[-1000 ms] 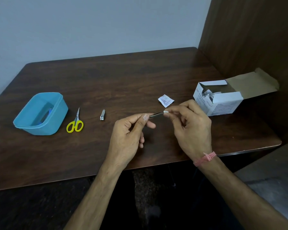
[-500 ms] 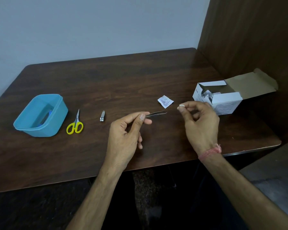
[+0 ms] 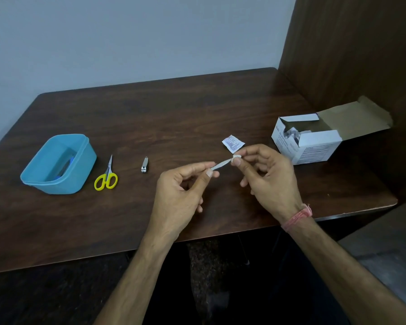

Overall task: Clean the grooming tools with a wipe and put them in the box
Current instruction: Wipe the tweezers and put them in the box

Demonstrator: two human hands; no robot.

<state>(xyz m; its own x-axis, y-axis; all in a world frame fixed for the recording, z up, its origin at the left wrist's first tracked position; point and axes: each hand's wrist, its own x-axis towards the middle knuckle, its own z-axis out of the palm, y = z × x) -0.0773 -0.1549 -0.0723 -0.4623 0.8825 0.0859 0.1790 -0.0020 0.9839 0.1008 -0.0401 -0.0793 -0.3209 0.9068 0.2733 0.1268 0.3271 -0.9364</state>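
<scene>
Near the table's (image 3: 197, 109) left edge sit the blue box (image 3: 56, 164), scissors (image 3: 106, 175) and clippers (image 3: 145, 164). My left hand (image 3: 181, 188) pinches the tweezers (image 3: 220, 164); my right hand (image 3: 270, 177) pinches the wipe (image 3: 236, 156) around their tip, above the front edge.

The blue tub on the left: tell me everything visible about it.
The blue tub is a light blue, plastic-looking rectangular container with rounded corners and a thickened rim, open with no lid in sight. It stands upright on the dark wooden table near its left edge, left of the yellow-handled scissors and apart from them. Something blue lies inside, unclear. No hand touches it.
</scene>
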